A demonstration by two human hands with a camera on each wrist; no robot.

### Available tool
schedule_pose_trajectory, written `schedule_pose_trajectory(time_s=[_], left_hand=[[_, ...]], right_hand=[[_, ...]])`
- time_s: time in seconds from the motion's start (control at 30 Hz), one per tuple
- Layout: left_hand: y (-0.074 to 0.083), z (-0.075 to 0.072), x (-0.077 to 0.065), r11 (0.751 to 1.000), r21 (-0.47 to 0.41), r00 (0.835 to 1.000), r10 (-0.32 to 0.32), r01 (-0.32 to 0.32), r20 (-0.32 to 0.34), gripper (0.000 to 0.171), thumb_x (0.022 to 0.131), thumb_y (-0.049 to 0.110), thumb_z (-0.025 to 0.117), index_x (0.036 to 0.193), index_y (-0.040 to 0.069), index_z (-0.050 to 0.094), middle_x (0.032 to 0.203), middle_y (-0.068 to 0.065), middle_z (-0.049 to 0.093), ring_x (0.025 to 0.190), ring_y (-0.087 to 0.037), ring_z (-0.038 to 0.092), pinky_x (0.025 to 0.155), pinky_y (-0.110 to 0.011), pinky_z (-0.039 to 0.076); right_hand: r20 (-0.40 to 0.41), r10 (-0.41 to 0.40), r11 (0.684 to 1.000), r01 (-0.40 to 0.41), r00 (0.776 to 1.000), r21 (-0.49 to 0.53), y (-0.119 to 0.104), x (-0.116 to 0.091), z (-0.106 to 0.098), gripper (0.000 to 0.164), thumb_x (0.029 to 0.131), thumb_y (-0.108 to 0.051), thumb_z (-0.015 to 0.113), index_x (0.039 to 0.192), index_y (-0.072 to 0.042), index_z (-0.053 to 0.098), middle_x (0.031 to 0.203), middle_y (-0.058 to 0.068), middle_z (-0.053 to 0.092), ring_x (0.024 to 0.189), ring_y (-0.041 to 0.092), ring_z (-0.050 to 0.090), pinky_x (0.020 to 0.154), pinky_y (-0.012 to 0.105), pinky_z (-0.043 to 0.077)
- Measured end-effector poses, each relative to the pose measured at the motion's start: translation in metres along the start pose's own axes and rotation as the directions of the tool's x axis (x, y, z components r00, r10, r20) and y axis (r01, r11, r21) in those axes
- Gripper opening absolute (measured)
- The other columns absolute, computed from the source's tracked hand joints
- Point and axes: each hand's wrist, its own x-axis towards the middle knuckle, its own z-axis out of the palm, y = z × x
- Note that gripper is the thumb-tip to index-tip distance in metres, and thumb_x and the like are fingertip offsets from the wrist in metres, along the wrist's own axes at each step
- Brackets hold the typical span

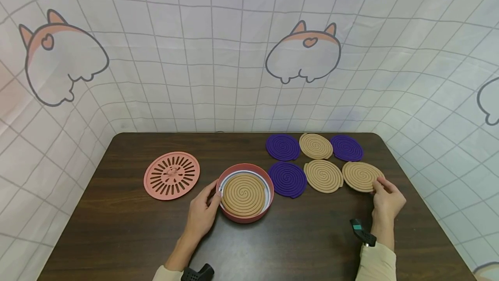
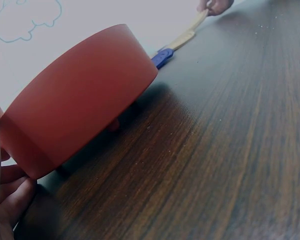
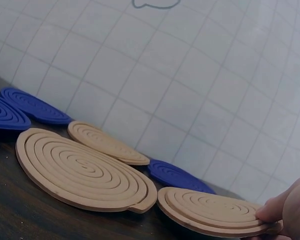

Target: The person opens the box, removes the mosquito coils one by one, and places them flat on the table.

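Observation:
My left hand (image 1: 201, 212) grips the left side of a round red mosquito-coil box (image 1: 270, 203), thumb at the rim. In the left wrist view the box (image 2: 85, 95) appears side-on, with fingers at its lower edge. A tan mosquito coil (image 1: 244, 194) lies inside it, over a white lining. At the right end of the front row, my right hand (image 1: 387, 201) pinches the edge of another tan coil (image 1: 361, 176). The right wrist view shows this held coil (image 3: 215, 210) slightly tilted, between thumb and fingers, beside a flat tan coil (image 3: 85, 170).
A pink slotted lid (image 1: 171, 176) lies left of the box. Between box and right hand are a purple coil (image 1: 288, 179) and a tan coil (image 1: 323, 176). Behind them sit two purple coils, one here (image 1: 283, 147), with a tan coil (image 1: 315, 146) between. A tiled-pattern curtain (image 1: 218, 77) backs the table.

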Motion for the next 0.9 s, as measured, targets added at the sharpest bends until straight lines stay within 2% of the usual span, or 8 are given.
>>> schedule_pose_trajectory(time_s=[0.33,0.6,0.77,0.9], left_hand=[[0.0,-0.0007,-0.0004,1.0,0.009,1.0,0.001,-0.001,0.007,0.041,0.102,0.028,0.057,0.142,0.02,0.058,0.138,-0.001,0.064,0.125,-0.014,0.061,0.101,-0.043,0.052],[0.0007,-0.0012,-0.0005,1.0,0.014,1.0,-0.002,0.002,0.008,0.041,0.102,0.027,0.057,0.142,0.02,0.058,0.137,-0.001,0.064,0.124,-0.014,0.061,0.1,-0.043,0.052],[0.0023,-0.0013,-0.0005,1.0,0.006,1.0,-0.007,0.007,0.01,0.04,0.102,0.027,0.057,0.141,0.021,0.059,0.136,0.0,0.065,0.122,-0.013,0.061,0.1,-0.043,0.052],[0.0025,-0.0013,-0.0006,1.0,0.004,1.0,-0.007,0.007,0.01,0.04,0.102,0.028,0.057,0.141,0.021,0.059,0.136,0.0,0.065,0.122,-0.013,0.061,0.1,-0.043,0.052]], right_hand=[[-0.004,-0.003,1.0,0.003,1.0,-0.02,0.006,0.0022,0.0015,0.018,0.092,-0.001,0.066,0.108,-0.007,0.074,0.097,-0.002,0.06,0.065,0.001,0.058,0.055,0.014,0.051],[0.002,-0.009,1.0,0.009,1.0,0.006,0.0035,0.0013,0.0027,0.015,0.09,0.001,0.068,0.101,-0.008,0.074,0.084,-0.008,0.061,0.061,0.001,0.059,0.053,0.015,0.052],[0.004,-0.023,0.999,0.023,1.0,-0.036,0.0025,-0.0005,0.0035,0.014,0.091,0.001,0.067,0.1,-0.007,0.073,0.085,-0.008,0.06,0.059,0.001,0.058,0.052,0.016,0.052],[0.016,-0.027,0.996,0.028,0.999,-0.08,0.001,-0.0024,0.0029,0.014,0.09,0.0,0.067,0.1,-0.007,0.073,0.078,-0.012,0.06,0.058,0.0,0.058,0.051,0.016,0.052]])
